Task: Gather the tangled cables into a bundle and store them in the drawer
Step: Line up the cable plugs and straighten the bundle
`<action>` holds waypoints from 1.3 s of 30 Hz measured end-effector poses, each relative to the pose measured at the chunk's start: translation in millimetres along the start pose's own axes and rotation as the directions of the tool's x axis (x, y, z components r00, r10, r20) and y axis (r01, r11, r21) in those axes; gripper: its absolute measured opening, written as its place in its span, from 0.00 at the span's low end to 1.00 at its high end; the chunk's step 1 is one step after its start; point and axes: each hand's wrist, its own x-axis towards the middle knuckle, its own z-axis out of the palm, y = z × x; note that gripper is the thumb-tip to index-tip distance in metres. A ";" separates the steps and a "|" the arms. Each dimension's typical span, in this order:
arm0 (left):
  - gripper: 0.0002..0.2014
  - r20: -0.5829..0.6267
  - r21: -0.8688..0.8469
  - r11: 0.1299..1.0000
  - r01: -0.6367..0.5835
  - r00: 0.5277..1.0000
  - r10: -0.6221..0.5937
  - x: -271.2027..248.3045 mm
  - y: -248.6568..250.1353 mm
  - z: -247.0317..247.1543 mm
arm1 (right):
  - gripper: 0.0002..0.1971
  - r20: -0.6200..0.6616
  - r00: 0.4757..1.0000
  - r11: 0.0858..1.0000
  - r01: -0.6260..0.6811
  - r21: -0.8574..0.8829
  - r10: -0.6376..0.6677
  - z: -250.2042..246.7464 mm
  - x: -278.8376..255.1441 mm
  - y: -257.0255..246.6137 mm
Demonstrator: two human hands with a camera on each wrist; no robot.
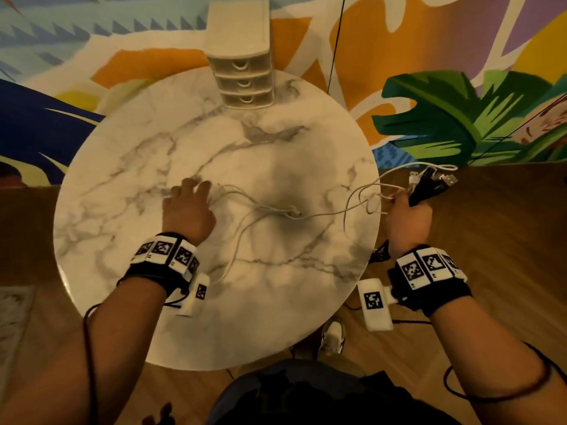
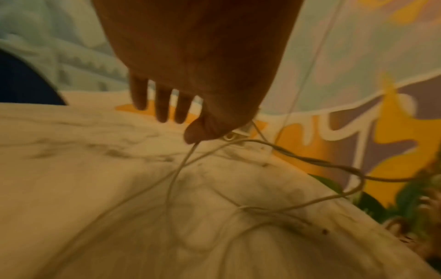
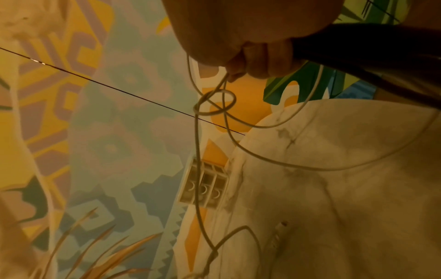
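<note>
Beyond table edge [image 1: 365,167], hands gripping cables [image 1: 362,207]

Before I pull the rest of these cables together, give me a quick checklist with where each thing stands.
1. Right hand grips its bunch of cable ends, held off the table's right edge: ok.
2. Left hand has hold of the white cables: cannot tell; the thumb touches a strand, the other fingers are straight.
3. Cables gathered into one bundle: not ok; loose strands are spread across the marble table.
4. Knots cleared: not ok; a loop hangs below the right hand.
5. Drawer open on the drawer unit: not ok; all three look closed.
</note>
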 end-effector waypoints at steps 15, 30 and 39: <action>0.20 0.186 -0.338 0.739 -0.583 0.728 0.660 -35.1 183.1 5.6 | 0.13 0.033 0.999 0.999 0.023 0.031 -0.024 2.0 -12.3 0.0; 0.12 0.216 -0.852 0.518 -0.072 0.853 0.474 -38.8 179.2 -4.5 | 0.15 0.223 0.968 0.992 0.126 -0.022 -0.117 -6.5 -32.8 14.4; 0.04 -0.006 -0.804 0.527 -0.277 0.889 0.458 -56.8 184.9 -5.9 | 0.18 0.371 0.908 0.976 0.218 -0.026 -0.193 -4.6 -40.6 9.1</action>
